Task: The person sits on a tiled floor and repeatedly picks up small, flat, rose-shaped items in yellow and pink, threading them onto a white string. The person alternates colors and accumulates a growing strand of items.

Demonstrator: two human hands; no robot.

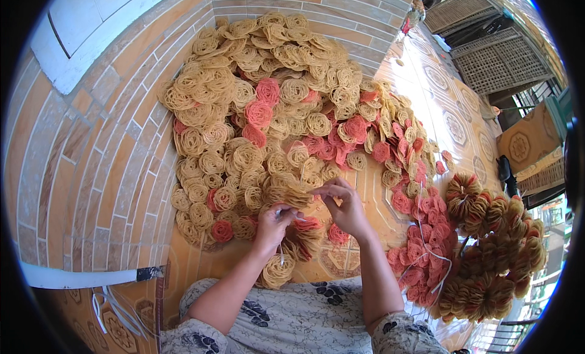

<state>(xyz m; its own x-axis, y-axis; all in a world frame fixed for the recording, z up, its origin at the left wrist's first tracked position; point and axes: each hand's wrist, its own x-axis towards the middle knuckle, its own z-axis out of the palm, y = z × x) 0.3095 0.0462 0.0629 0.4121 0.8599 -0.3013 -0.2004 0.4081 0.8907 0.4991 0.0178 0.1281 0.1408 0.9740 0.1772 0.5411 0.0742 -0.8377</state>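
Note:
A big heap of round, coiled noodle-like discs (268,104), tan with some pink ones, lies on the patterned tile floor against a brick wall. My left hand (272,223) is closed on a thin white string (282,215) and a small stack of discs (304,229) hanging under it. My right hand (344,201) pinches the other end of the string between thumb and fingers, just above a pink disc (337,233). A loose tan disc (277,270) rests by my left wrist.
Tied bundles of stacked discs (493,250) lie at the right, with pink discs and white strings (426,256) beside them. Woven trays (493,55) lean at the upper right. A white pipe (79,278) runs along the wall at lower left.

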